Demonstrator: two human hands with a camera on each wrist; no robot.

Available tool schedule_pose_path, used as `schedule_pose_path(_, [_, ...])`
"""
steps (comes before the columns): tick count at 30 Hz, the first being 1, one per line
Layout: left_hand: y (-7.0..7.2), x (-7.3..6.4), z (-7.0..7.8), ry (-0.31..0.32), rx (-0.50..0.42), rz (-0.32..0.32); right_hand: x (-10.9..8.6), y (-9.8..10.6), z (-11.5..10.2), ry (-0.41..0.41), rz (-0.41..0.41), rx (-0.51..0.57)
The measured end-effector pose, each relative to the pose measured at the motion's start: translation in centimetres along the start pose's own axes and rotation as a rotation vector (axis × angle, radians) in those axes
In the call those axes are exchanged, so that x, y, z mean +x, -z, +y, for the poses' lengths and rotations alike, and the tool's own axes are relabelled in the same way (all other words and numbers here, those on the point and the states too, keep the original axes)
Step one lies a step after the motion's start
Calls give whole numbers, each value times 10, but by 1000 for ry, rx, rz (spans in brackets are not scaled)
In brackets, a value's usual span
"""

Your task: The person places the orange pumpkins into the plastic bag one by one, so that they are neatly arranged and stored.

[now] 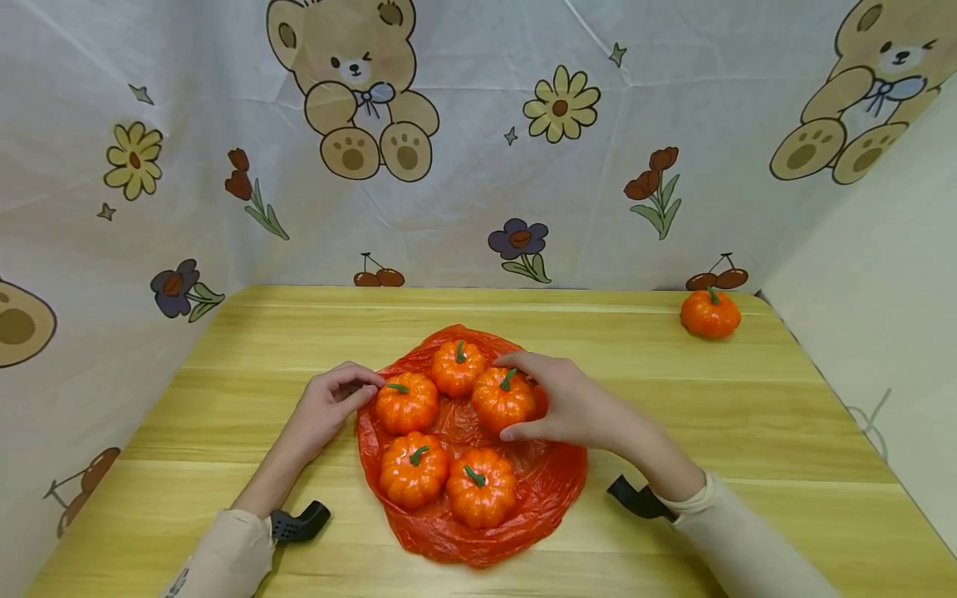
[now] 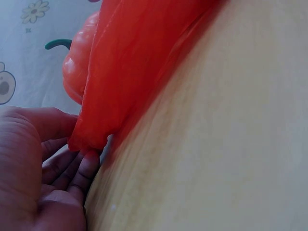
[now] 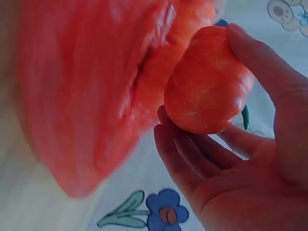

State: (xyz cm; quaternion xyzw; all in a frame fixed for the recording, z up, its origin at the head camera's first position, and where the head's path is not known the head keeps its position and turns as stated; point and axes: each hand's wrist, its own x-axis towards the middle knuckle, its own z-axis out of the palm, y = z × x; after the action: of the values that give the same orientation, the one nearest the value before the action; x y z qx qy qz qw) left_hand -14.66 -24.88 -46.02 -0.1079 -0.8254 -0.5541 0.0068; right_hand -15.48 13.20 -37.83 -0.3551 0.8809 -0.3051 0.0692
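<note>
A red plastic bag (image 1: 546,490) lies spread on the table with several small orange toy pumpkins, such as the front one (image 1: 482,490), inside its rim. At the bag's left edge, my left hand (image 1: 332,405) pinches the thin plastic between thumb and fingers, as the left wrist view shows on the bag's edge (image 2: 120,72). My right hand (image 1: 571,407) grips another pumpkin (image 3: 207,82) from its right side, thumb and fingers around it. In the head view this held pumpkin overlaps the right part of the bag, its green stem up.
One more orange pumpkin (image 1: 710,314) sits at the table's back right corner. A printed cloth (image 1: 463,216) with bears and flowers hangs behind the wooden table (image 1: 635,357). Black wrist mounts (image 1: 299,523) stick out near both sleeves.
</note>
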Motion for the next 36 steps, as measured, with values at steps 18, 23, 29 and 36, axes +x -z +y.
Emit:
schedule_pose_path(18, [2, 0, -2, 0, -1, -5, 6, -32, -2, 6, -6, 36])
schedule_pose_path(23, [1, 2, -4, -11, 2, -6, 4, -28, -1, -26, -23, 46])
schedule_pose_path(29, [0, 4, -2, -16, 3, -13, 2, -20, 2, -24, -54, 96])
schedule_pose_path(36, [0, 6, -1, -12, 4, -14, 4, -23, 5, -5, -45, 108])
